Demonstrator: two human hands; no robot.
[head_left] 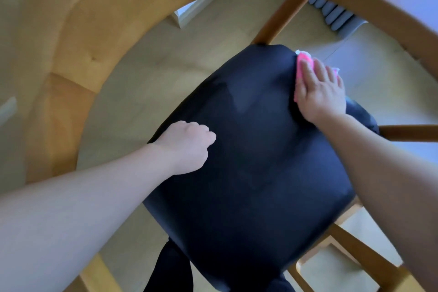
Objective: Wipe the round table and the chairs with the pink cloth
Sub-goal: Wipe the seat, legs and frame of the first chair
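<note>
Seen from above your head, the curved wooden backrest (78, 38) of the chair arcs from the far left up across the top of the view, pale floor (132, 92) showing through the gap below it. Your left hand (187, 147) rests on the near-left part of the dark padded seat (248, 161), its fingers (203, 133) clenched into a loose fist and holding nothing, the bare forearm running back to the lower left corner. The seat fills the centre, tilted in the view, with a faintly lighter patch near its far middle. At the seat's far right edge, your right hand (320, 92) lies flat with its fingers (308, 71) straight and together, pressing the pink cloth (302, 61) down against the upholstery; only the cloth's far end and a strip along its left side show past the hand, and the rest is hidden beneath the palm. A slanted wooden strut (279, 19) rises from just behind the seat's far corner to meet the backrest. Further right, a wooden rail (410, 133) juts out from under your right forearm, and more pale wooden framing (350, 244) crosses the lower right, over the floor. A grey ribbed object (336, 14) sits blurred beyond the strut; what it is cannot be told.
</note>
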